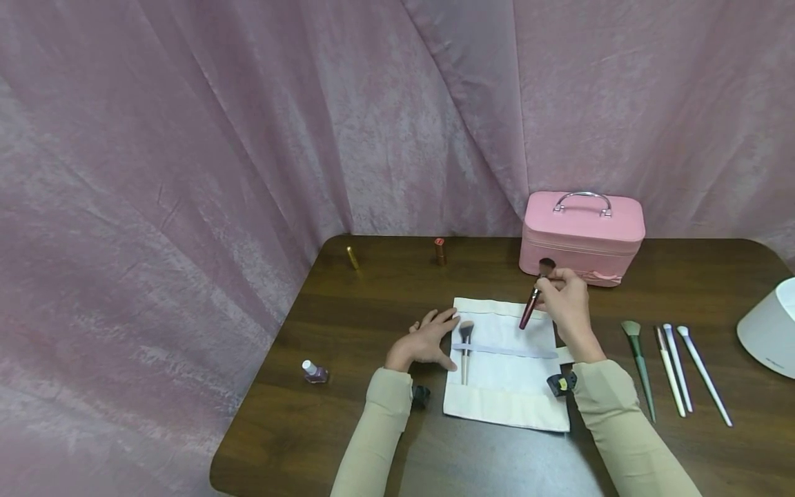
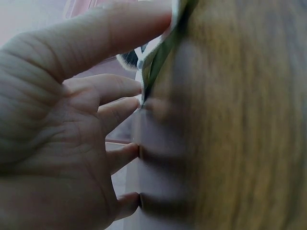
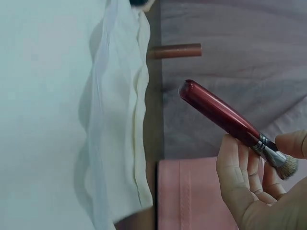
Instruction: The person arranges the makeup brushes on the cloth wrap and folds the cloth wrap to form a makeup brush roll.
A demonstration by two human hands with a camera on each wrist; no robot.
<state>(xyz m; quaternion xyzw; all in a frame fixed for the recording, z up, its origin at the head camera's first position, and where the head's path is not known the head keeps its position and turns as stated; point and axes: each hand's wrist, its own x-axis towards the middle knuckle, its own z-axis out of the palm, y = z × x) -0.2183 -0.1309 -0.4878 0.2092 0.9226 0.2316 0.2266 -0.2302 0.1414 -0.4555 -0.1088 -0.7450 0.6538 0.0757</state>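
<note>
A white cloth brush roll [image 1: 503,376] lies spread on the table, with a pale elastic strap across it. Tucked under the strap at its left side is a makeup brush [image 1: 466,352] with dark angled bristles. My left hand [image 1: 425,339] rests at the roll's left edge, fingers spread, thumb and fingertips at the cloth in the left wrist view. Above the roll's upper right part, my right hand [image 1: 566,304] pinches a dark red makeup brush [image 3: 220,112] near its silver ferrule. That brush tilts, bristles up and handle end down toward the cloth.
A pink case [image 1: 582,238] with a metal handle stands behind the right hand. To the right lie a green brush [image 1: 638,366] and several pale-handled brushes [image 1: 704,373], beside a white rounded object [image 1: 770,331]. Lipstick [image 1: 440,252], a gold tube [image 1: 352,257] and nail polish [image 1: 315,373] stand left.
</note>
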